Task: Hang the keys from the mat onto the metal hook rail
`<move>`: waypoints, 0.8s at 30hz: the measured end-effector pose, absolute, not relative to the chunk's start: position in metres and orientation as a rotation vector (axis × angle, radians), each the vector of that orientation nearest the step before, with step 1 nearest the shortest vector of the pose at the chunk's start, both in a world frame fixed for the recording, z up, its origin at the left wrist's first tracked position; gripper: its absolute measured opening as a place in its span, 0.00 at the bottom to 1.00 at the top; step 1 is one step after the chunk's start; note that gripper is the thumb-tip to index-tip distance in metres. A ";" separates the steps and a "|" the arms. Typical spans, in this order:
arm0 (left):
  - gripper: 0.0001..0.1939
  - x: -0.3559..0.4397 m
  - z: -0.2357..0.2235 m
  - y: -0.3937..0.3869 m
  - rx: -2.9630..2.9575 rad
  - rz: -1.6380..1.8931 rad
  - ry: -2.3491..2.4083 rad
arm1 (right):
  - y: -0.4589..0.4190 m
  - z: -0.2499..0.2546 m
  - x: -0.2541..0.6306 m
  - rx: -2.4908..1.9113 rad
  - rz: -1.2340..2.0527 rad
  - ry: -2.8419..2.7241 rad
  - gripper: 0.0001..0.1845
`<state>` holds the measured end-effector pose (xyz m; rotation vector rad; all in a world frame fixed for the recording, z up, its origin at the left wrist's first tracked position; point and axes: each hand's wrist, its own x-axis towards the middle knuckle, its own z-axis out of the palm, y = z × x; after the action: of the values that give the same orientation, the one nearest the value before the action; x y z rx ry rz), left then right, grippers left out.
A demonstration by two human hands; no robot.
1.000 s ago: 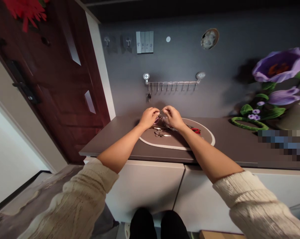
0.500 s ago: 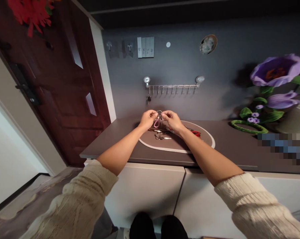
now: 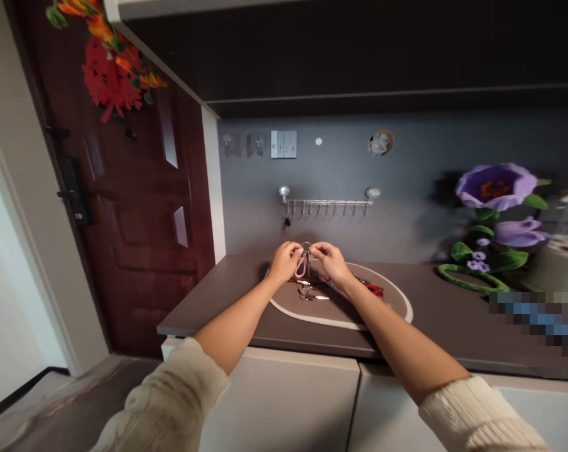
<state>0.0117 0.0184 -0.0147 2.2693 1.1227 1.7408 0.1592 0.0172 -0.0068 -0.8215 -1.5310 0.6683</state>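
Observation:
Between my two hands hangs a metal key ring [image 3: 306, 244], held up over the counter with keys and a pink loop strap [image 3: 301, 267] dangling below it. The fingertips of my left hand [image 3: 286, 258] pinch the ring's left side. On its right side, my right hand [image 3: 330, 260] grips it the same way. Loose keys [image 3: 308, 293] lie beneath on an oval brown mat [image 3: 340, 317] with a pale rim. A red item [image 3: 374, 290] sits on the mat behind my right forearm, partly hidden.
A clear hook rail [image 3: 328, 202] is fixed to the wall, a dark key [image 3: 288, 223] on its left end. Purple flowers [image 3: 496, 188] stand at the right of the counter [image 3: 203, 301]. A dark shelf [image 3: 359, 56] overhangs it. A red-brown door [image 3: 147, 238] is at left.
My view has tilted upward, showing more of the shelf and door. The key ring has come up into plain sight between my fingers, with the pink strap hanging freely.

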 end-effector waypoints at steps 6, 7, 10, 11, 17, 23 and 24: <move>0.10 0.002 -0.019 0.026 2.353 1.762 1.313 | 0.022 0.001 0.154 -0.826 0.715 -1.517 0.17; 0.10 0.000 -0.019 0.026 2.363 1.747 1.351 | 0.023 0.004 0.152 -0.824 0.739 -1.495 0.17; 0.09 -0.002 -0.020 0.026 2.391 1.685 1.435 | 0.030 0.014 0.145 -0.818 0.813 -1.408 0.15; 0.09 -0.003 -0.021 0.026 2.394 1.664 1.460 | 0.032 0.019 0.143 -0.824 0.828 -1.379 0.14; 0.10 -0.004 -0.024 0.029 2.391 1.640 1.544 | 0.055 0.047 0.128 -0.840 0.857 -1.259 0.06; 0.10 -0.004 -0.024 0.030 2.386 1.592 1.614 | 0.079 0.064 0.115 -0.935 0.713 -1.225 0.06; 0.10 -0.004 -0.024 0.030 2.382 1.590 1.627 | 0.084 0.066 0.113 -0.960 0.691 -1.216 0.06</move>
<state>-0.0043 0.0303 -0.0240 2.3816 1.6266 1.5897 0.1132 0.0837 0.0662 -0.9599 -1.2158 0.6908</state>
